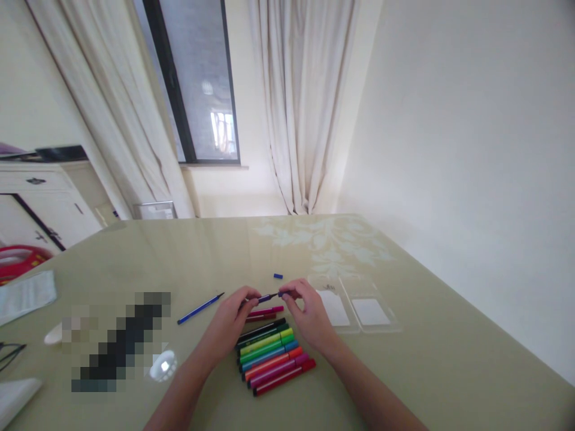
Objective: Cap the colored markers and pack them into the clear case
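Observation:
My left hand (239,303) grips a dark purple-blue marker (266,298), its tip bare and pointing right. In my right hand (304,300) a small dark cap (283,294) is pinched, right by the marker's tip; whether the two touch I cannot tell. Beyond the hands lies a loose blue cap (278,276). An uncapped blue marker (200,308) rests on the table to the left. Below and between my wrists, several capped markers (269,358) lie side by side in many colours, with a pink one (266,311) partly behind my left hand.
An opened clear plastic case (381,322) with white paper inside lies right of my right hand. To the left are a pixelated dark area (126,344), a white mouse-like object (56,334) and a pale blue cloth-like item (29,295). The table (215,245) meets a wall on the right.

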`<state>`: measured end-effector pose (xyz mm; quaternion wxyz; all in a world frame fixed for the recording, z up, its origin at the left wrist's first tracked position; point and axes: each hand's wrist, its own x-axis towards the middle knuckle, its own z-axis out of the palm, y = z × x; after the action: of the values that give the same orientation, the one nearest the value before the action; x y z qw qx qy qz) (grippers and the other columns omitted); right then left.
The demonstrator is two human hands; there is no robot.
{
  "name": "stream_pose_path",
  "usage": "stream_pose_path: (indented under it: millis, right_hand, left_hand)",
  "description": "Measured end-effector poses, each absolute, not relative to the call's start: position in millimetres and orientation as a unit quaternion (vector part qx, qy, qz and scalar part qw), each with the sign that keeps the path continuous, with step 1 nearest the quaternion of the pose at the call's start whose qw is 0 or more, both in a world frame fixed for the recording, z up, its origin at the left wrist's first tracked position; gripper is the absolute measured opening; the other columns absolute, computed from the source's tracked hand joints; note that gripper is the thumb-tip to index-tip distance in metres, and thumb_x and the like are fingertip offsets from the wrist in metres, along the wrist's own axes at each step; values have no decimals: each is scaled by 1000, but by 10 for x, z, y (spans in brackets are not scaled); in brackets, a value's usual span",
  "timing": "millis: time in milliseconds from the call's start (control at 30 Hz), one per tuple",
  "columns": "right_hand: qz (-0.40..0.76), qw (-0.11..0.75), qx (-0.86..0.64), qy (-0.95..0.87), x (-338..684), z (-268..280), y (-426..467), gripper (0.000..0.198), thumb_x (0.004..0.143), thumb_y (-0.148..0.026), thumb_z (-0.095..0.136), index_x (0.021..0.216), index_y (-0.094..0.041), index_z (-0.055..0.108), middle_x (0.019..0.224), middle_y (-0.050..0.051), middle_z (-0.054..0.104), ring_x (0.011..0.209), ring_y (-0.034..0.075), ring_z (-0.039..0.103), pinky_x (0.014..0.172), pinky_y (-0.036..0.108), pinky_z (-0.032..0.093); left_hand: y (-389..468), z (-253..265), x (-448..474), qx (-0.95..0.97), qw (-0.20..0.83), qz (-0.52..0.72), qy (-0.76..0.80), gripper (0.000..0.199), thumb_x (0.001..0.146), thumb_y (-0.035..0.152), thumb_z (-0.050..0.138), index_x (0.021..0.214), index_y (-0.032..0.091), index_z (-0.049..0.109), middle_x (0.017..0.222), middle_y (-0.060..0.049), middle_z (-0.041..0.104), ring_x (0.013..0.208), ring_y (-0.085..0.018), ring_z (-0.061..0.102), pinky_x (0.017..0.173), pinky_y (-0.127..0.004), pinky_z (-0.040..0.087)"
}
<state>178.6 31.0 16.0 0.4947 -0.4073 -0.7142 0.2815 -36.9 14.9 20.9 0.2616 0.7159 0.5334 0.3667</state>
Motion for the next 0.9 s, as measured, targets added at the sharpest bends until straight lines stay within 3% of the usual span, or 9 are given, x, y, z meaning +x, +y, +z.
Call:
stream_pose_path:
  millis: [433, 900]
  right_hand:
    - [414, 496, -407, -646, 1790, 135, 326, 9, 83, -29, 71, 85, -21, 75, 82, 3, 77, 79, 21, 70, 77, 33, 55]
    - [365, 453, -410, -703, 1818, 171, 263, 12, 87, -26, 70, 96, -21, 76, 88, 3, 78, 84, 20, 72, 83, 34, 56]
  left_hand:
    - [121, 229, -277, 700, 287, 381, 531, 28, 97, 41, 53, 90, 22, 73, 86, -3, 76, 83, -22, 68, 76, -31, 50]
    - [153, 271, -313, 691, 290, 373, 548, 37, 96, 50, 53, 87, 22, 75, 86, -3, 77, 82, -23, 68, 75, -31, 49]
